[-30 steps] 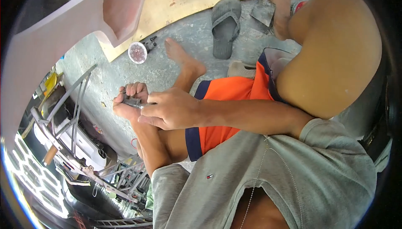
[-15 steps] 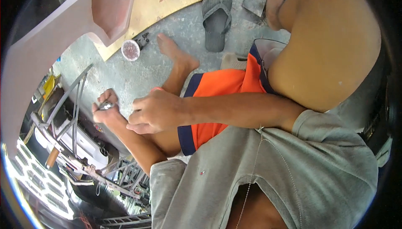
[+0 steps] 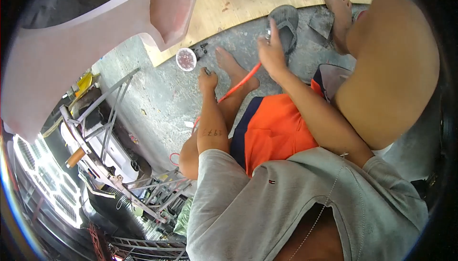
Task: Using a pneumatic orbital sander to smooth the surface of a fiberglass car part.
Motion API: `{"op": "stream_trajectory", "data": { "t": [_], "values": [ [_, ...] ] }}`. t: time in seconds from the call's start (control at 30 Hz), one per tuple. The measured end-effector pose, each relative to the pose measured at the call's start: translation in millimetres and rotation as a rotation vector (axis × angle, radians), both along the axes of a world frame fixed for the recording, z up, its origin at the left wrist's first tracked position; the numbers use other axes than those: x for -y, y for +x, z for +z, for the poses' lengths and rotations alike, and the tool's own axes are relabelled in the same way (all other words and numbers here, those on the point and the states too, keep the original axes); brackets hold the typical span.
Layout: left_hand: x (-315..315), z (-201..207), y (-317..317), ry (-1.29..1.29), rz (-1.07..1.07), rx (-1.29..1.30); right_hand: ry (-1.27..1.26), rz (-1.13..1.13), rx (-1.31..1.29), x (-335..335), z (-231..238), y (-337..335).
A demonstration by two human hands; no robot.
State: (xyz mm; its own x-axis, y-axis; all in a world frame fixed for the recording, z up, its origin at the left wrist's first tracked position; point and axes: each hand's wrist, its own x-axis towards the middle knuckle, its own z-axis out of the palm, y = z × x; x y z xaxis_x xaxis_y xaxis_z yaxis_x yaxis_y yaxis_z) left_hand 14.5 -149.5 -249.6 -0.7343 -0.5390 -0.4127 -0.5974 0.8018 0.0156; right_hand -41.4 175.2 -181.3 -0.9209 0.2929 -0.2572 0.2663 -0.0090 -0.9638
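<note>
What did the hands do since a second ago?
The left hand, holding something small, moved forward toward the white-rimmed cup. The right hand moved forward and right, toward the sandal, and now visibly grips an orange hose. The cup and sandal stayed put.

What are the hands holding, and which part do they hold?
The right hand grips the red hose at its end, near a metal piece. The left hand holds a small dark thing, by which part I can't tell.
</note>
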Motion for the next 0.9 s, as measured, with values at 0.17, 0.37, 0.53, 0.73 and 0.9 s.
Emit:
{"op": "stream_trajectory", "data": {
  "t": [0.17,0.37,0.53,0.73,0.9],
  "values": [
    [10,11,-29,0.028,0.175,-0.078,-0.476,0.05,0.419,0,-20,9],
    [42,22,-79,-0.017,0.594,-0.484,-0.489,0.04,0.236,6,-12,-3],
    [38,28,-123,0.044,0.312,-0.255,-0.334,0.136,0.194,18,-8,-11],
    [37,19,-111,-0.037,0.28,-0.17,-0.491,0.52,0.1,41,11,-22],
    [51,67,-86,0.503,0.541,-0.474,-0.488,0.719,0.182,58,16,-9]
  ]
}}
